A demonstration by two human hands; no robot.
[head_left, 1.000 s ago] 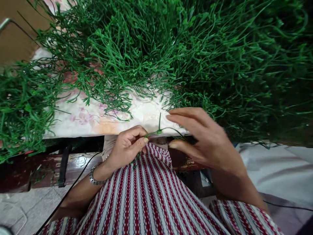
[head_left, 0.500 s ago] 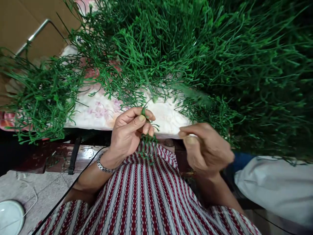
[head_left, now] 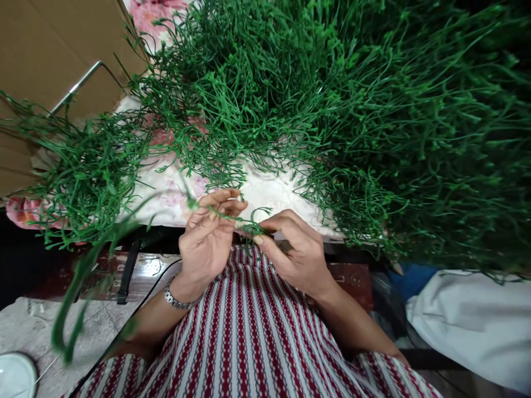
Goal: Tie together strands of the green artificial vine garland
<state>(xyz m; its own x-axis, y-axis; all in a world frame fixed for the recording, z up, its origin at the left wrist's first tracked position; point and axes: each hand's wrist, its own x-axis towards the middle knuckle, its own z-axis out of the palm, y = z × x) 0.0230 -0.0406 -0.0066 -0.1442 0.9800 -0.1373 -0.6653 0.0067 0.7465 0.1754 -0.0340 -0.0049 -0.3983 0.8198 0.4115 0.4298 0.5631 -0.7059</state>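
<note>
My left hand [head_left: 205,243], with a metal bracelet at the wrist, is closed in a pinch on a thin green plastic stem [head_left: 226,214] just above my lap. My right hand [head_left: 295,253] meets it from the right, its fingers pinched on the same green sprig [head_left: 254,225]. A long blurred green strand [head_left: 78,287] trails from the left hand down to the lower left. Both hands hover at the near edge of a floral cloth [head_left: 166,190], in front of a huge heap of green plastic stems [head_left: 340,110].
A smaller pile of green stems [head_left: 78,171] lies at the left beside a cardboard box [head_left: 45,50] and a metal rod [head_left: 78,85]. A dark wooden bench edge [head_left: 136,271] runs below the cloth. White fabric [head_left: 468,320] lies at the right, a white dish [head_left: 14,376] at the lower left.
My right hand has come in from the right and joined the left hand on the sprig. A long green strand now swings out to the lower left. The view has shifted slightly.
</note>
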